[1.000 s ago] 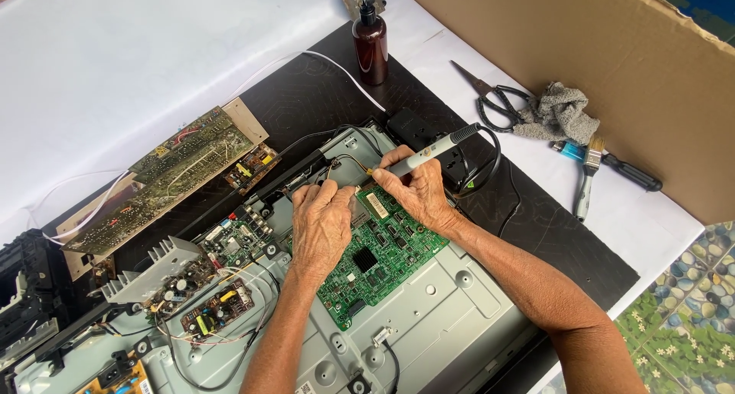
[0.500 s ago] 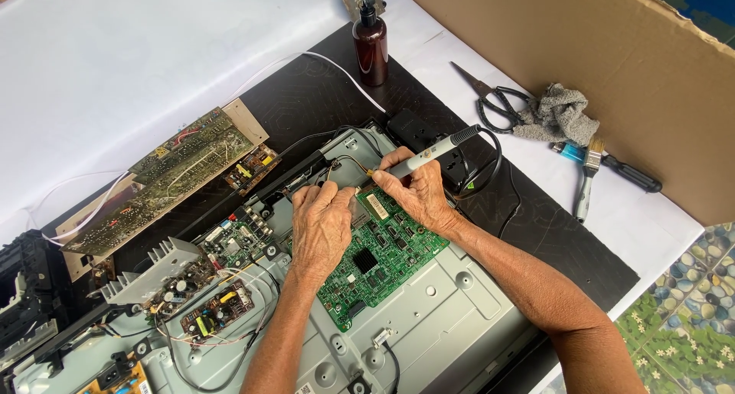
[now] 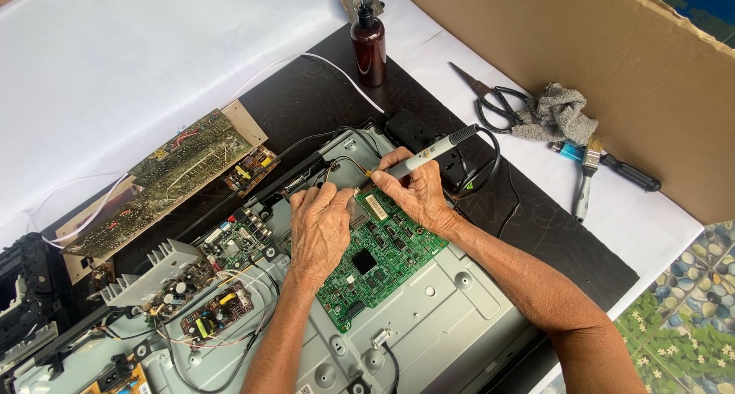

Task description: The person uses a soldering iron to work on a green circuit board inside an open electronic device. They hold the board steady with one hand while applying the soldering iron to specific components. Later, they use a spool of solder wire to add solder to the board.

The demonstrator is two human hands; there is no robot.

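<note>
Now: right hand [image 3: 417, 191] pinching soldering iron [image 3: 429, 150] at green board [image 3: 380, 252] edge, left hand [image 3: 321, 225] flat.

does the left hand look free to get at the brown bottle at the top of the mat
Probably yes, though not at once. The left hand is pressed flat on the green circuit board, holding nothing. The brown bottle stands upright beyond the metal chassis, with only open black mat and a thin white wire in between.
</note>
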